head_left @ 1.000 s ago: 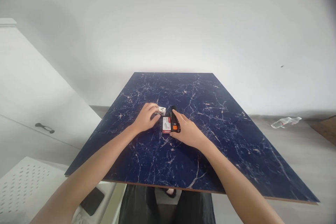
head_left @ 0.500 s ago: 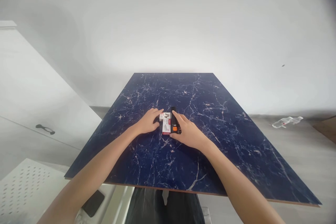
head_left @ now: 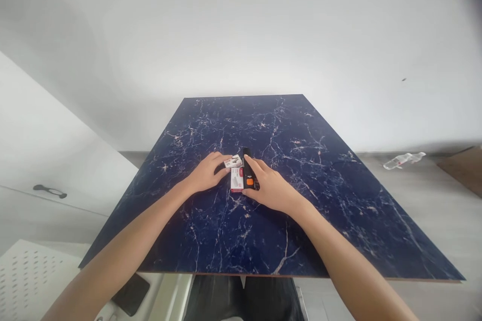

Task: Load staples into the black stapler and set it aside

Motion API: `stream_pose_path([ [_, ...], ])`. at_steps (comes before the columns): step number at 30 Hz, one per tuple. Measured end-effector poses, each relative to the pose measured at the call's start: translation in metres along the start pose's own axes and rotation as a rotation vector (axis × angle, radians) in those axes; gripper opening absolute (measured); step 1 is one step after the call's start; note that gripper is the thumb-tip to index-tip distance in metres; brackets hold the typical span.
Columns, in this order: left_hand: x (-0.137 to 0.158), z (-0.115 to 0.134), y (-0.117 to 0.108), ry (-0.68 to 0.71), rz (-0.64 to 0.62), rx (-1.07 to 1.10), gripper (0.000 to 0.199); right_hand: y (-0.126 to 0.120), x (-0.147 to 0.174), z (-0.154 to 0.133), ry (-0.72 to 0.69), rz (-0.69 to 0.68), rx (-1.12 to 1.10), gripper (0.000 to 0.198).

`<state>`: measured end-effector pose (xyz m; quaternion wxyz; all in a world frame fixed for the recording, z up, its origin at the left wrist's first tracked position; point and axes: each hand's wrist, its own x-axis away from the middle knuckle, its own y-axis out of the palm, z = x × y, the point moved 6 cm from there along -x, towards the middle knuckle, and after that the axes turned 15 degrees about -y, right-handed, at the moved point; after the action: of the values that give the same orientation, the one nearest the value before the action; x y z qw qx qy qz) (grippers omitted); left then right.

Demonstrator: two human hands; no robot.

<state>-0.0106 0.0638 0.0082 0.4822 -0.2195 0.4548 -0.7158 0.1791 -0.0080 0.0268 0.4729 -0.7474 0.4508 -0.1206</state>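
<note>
Two bare hands at a pair of small boxes and a black handheld device on a marbled table.
Nearest, dark trousers (head_left: 244,301) lie below the table edge; to the left are a white perforated panel (head_left: 30,271) and a dark phone-like slab (head_left: 131,295), partly covered by the left forearm. On the blue table (head_left: 244,246), the right hand (head_left: 269,185) curves round the device (head_left: 249,173), thumb at its near end, hiding its right side. The red-and-white box (head_left: 237,179) lies beside it; just beyond, the left hand (head_left: 207,173) pinches a smaller white box (head_left: 234,161), set askew. Farther off: a white cabinet (head_left: 56,135) at left, a clear plastic bottle (head_left: 397,161) on the floor at right, and a pale wall (head_left: 241,30).
</note>
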Motion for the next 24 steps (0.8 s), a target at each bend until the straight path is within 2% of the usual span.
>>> stream_pose_path([
  [6, -0.007, -0.005, -0.002, -0.065, 0.115, -0.065, 0.045, 0.0, 0.0, 0.0, 0.0, 0.019, 0.007, 0.092],
  [11, -0.004, 0.005, 0.006, 0.067, 0.004, -0.021, 0.042, 0.001, -0.001, -0.001, -0.007, 0.045, 0.015, 0.094],
  [14, -0.002, 0.003, 0.005, 0.047, -0.043, 0.019, 0.043, 0.0, -0.002, -0.002, 0.007, 0.083, 0.011, 0.095],
  [17, 0.0, 0.003, 0.004, 0.035, -0.176, 0.075, 0.046, -0.001, -0.002, -0.004, -0.003, 0.114, -0.008, 0.091],
  [19, 0.003, 0.006, 0.003, 0.049, -0.237, 0.095, 0.064, -0.001, -0.002, -0.004, -0.011, 0.12, -0.017, 0.09],
  [22, 0.008, 0.01, 0.003, 0.038, -0.249, 0.081, 0.109, 0.001, -0.001, -0.003, -0.022, 0.11, -0.002, 0.094],
  [24, 0.009, 0.01, 0.005, 0.008, -0.222, 0.067, 0.119, 0.003, -0.001, -0.002, -0.031, 0.102, 0.016, 0.095],
])
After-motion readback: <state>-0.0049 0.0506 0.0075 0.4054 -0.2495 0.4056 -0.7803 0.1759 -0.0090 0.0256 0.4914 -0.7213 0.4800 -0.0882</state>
